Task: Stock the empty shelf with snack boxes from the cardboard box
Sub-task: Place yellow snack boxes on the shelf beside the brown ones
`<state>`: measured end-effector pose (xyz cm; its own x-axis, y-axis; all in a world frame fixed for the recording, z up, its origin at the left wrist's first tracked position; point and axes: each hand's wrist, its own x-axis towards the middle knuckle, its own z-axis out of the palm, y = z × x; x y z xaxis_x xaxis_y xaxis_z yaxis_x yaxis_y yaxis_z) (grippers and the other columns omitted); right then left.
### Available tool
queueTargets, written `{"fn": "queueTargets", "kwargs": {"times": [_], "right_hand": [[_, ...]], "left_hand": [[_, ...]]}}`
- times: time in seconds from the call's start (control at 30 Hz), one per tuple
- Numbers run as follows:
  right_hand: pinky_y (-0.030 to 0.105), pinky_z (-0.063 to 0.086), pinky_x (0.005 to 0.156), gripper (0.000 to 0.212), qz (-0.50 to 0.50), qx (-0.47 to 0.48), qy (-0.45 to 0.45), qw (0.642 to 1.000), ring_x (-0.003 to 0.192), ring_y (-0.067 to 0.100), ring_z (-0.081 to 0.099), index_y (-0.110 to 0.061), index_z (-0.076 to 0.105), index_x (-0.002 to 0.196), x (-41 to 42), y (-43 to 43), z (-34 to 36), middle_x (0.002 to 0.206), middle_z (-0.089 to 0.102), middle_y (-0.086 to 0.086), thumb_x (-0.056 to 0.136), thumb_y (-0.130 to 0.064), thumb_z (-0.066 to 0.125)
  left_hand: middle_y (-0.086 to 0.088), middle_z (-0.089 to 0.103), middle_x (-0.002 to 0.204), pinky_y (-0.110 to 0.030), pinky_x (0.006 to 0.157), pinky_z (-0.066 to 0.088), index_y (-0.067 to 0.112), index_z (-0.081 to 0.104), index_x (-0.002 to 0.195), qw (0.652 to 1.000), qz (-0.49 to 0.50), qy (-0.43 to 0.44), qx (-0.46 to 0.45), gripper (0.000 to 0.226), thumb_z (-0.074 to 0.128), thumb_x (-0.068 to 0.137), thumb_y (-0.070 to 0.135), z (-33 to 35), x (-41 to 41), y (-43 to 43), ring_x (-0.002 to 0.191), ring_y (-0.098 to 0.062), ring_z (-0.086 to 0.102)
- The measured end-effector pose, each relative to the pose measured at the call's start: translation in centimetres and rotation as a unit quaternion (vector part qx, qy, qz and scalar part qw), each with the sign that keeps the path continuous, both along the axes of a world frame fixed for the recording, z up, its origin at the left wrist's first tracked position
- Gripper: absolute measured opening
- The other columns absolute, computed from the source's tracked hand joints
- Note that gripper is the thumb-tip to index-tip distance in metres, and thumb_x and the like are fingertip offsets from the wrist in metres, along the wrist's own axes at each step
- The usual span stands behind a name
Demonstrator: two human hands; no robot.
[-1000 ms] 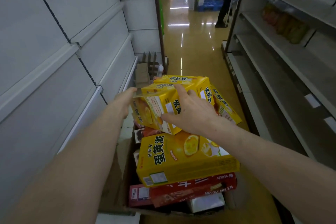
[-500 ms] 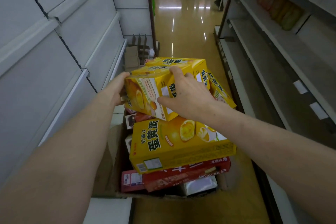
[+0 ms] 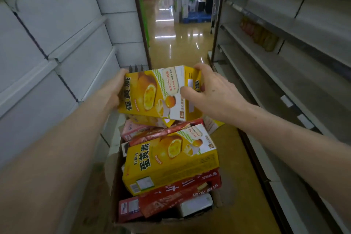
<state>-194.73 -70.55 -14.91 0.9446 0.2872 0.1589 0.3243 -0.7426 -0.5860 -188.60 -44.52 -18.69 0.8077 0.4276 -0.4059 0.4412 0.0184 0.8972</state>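
A yellow snack box (image 3: 152, 93) with a cake picture is held between both hands above the cardboard box (image 3: 114, 176) on the floor. My left hand (image 3: 115, 89) grips its left end and my right hand (image 3: 210, 93) grips its right end. Its printed face is turned up toward me. Under it the cardboard box is piled with another yellow snack box (image 3: 171, 161), red boxes (image 3: 180, 194) and a pink box (image 3: 133, 129). White empty shelves (image 3: 62, 57) run along the left.
Grey shelves (image 3: 275, 74) line the right side of the narrow aisle, with a few blurred packets (image 3: 260, 34) on an upper level. The glossy yellow floor (image 3: 171, 47) leads to stacked goods on a blue pallet (image 3: 197, 18) at the far end.
Both hands have lifted the yellow snack box clear of the pile and turned its printed face up. A second yellow box that was held with it has dropped away.
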Motion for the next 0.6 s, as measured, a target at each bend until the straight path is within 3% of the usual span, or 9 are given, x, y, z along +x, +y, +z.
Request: {"fn": "queueTargets", "kwargs": {"times": [0.07,0.17,0.33,0.5,0.6], "right_hand": [[0.041,0.055,0.080,0.080,-0.023,0.018,-0.003,1.000,0.093,0.017,0.064,-0.034,0.024,0.142,-0.7,-2.7,1.1,0.109,0.060,-0.005,0.074,-0.069,0.045],[0.041,0.055,0.080,0.073,-0.068,0.030,-0.009,0.997,0.093,0.016,0.062,-0.035,0.023,0.143,-2.1,-7.7,2.7,0.108,0.059,-0.004,0.081,-0.064,0.048],[0.036,0.055,0.078,0.069,-0.156,0.040,-0.024,0.987,0.094,0.014,0.061,-0.037,0.021,0.145,-5.6,-16.8,4.9,0.113,0.057,-0.003,0.086,-0.059,0.049],[0.019,0.043,0.060,0.061,-0.228,0.074,-0.033,0.970,0.081,0.003,0.059,-0.034,0.023,0.147,-11.1,-26.7,7.5,0.103,0.056,-0.008,0.094,-0.046,0.050],[0.030,0.049,0.074,0.059,-0.273,0.075,-0.054,0.957,0.084,0.004,0.060,-0.034,0.026,0.147,-14.7,-31.9,8.7,0.092,0.060,-0.011,0.094,-0.044,0.048]], "left_hand": [[0.004,0.060,0.053,-0.027,0.066,0.049,0.022,0.052,0.052,0.999,-0.036,-0.008,0.010,0.043,0.053,0.087,0.047,1.5,0.6,-2.8,0.053,-0.017,0.057],[0.004,0.060,0.048,-0.029,0.064,0.047,0.022,0.051,0.055,0.995,-0.094,-0.028,0.007,0.045,0.048,0.091,0.049,3.9,1.2,-8.1,0.053,-0.016,0.057],[-0.003,0.070,0.076,-0.035,0.073,0.052,0.024,0.060,0.069,0.975,-0.214,-0.056,-0.030,0.041,0.047,0.091,0.056,6.5,1.2,-18.1,0.071,-0.022,0.066],[-0.002,0.070,0.081,-0.035,0.073,0.049,0.024,0.061,0.082,0.933,-0.346,-0.085,-0.045,0.035,0.048,0.093,0.055,8.9,-0.8,-29.4,0.081,-0.021,0.065],[-0.001,0.073,0.077,-0.039,0.081,0.051,0.024,0.062,0.086,0.903,-0.408,-0.111,-0.073,0.031,0.052,0.093,0.052,10.3,-2.3,-35.6,0.083,-0.021,0.066]]}}
